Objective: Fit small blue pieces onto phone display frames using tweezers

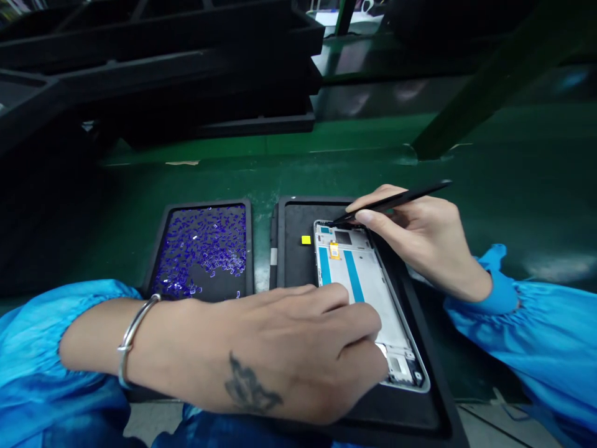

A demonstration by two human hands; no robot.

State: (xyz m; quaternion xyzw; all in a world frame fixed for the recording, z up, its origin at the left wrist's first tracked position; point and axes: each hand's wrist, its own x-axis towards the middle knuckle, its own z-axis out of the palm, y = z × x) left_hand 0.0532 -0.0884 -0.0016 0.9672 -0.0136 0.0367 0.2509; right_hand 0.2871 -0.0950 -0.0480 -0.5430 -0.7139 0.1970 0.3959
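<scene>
My left hand (pixel 280 348) lies across the lower part of a silver smartphone mid-frame (pixel 359 267), its fingers curled over the frame and holding it down. The frame has blue strips and a small gold-coloured patch, and my left hand hides much of its lower half. My right hand (pixel 410 236) holds black tweezers (pixel 396 202), their tips at the frame's top edge. A small yellow square (pixel 306 239) lies on the black mat tray (pixel 280 249) beside the frame. A metal bangle (pixel 133 333) circles my left wrist.
To the left, a black tray (pixel 249 249) holds a scattered layer of tiny blue pieces (pixel 205 242). Both trays rest on a green workbench (pixel 326 168). Stacked black trays (pixel 163 74) stand at the back left, and a green post (pixel 489 87) rises at the upper right.
</scene>
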